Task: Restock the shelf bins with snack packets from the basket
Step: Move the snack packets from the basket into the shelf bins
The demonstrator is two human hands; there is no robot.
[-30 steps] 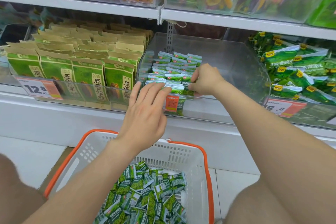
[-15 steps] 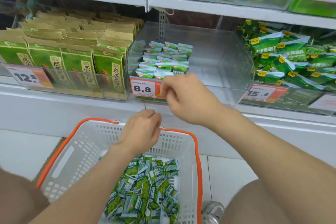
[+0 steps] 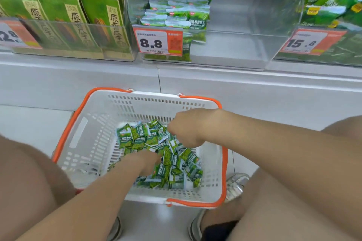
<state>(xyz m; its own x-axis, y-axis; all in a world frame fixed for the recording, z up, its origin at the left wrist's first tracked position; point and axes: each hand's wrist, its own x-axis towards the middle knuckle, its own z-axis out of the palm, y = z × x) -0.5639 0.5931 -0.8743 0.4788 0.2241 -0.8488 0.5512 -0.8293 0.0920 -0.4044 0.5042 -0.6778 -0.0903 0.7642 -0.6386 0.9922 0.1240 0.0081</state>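
Together, left hand (image 3: 145, 162), right hand (image 3: 188, 129) touch glossy packets (image 3: 135, 137) in slotted basket (image 3: 148, 106).

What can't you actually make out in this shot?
Head view:
- Left hand: fingertips buried in the snack packets; grip unclear.
- Right hand: fingers curl under, hidden by its back.
- Left price tag: cut off by the frame edge.
- Small print on the 8.8 tag: blurred.

Near in the scene, both hands reach down into a white basket (image 3: 92, 143) with an orange rim. The left hand (image 3: 145, 161) sits among the green snack packets (image 3: 176, 164), fingertips hidden. The right hand (image 3: 186, 130), fingers curled, meets the pile's far edge. Farther off, a clear bin (image 3: 250, 17) holds stacked packets (image 3: 176, 6) on its left side, behind an 8.8 price tag (image 3: 154, 42).
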